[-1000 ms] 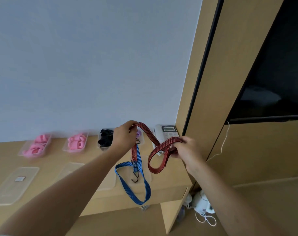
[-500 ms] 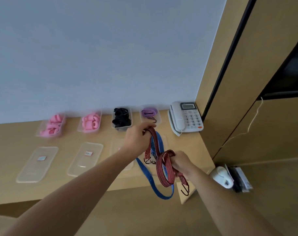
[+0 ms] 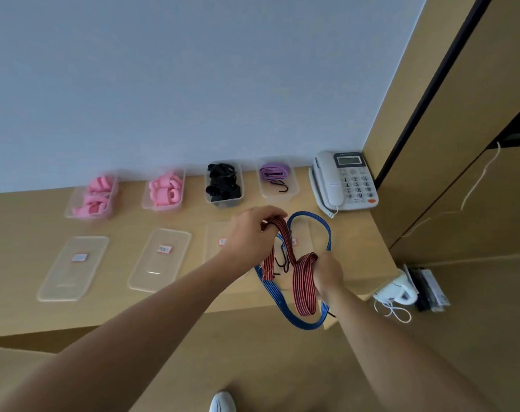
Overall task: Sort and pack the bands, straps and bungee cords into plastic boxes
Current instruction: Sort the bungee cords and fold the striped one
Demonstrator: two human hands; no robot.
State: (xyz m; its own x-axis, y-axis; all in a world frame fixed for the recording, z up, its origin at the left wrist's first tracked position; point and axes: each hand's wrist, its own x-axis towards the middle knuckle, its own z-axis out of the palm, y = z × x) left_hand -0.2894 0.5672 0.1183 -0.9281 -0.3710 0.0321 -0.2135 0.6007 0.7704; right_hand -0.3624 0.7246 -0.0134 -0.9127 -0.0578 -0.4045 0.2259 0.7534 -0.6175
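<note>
A red striped bungee cord [image 3: 303,288] is held between both hands above the wooden shelf's right end. My left hand [image 3: 252,233] grips its upper part; my right hand [image 3: 328,272] grips a folded loop of it. Black hooks [image 3: 282,261] dangle between the hands. A blue bungee cord [image 3: 312,217] lies in a big loop under them and hangs over the shelf's front edge. Along the wall stand clear plastic boxes: two with pink bands [image 3: 93,197] [image 3: 165,190], one with black straps [image 3: 223,184], one with a purple cord [image 3: 273,171].
Clear lids with small labels [image 3: 74,269] [image 3: 160,260] lie flat on the shelf [image 3: 21,263] in front of the boxes. A white desk phone [image 3: 344,181] stands at the right end by a wooden panel. A white device with cables [image 3: 398,289] lies on the floor.
The view tilted down toward the shelf. Both hands lowered with the red cord, and my right hand gathered it into a tighter folded loop. The blue cord now rests on the shelf.
</note>
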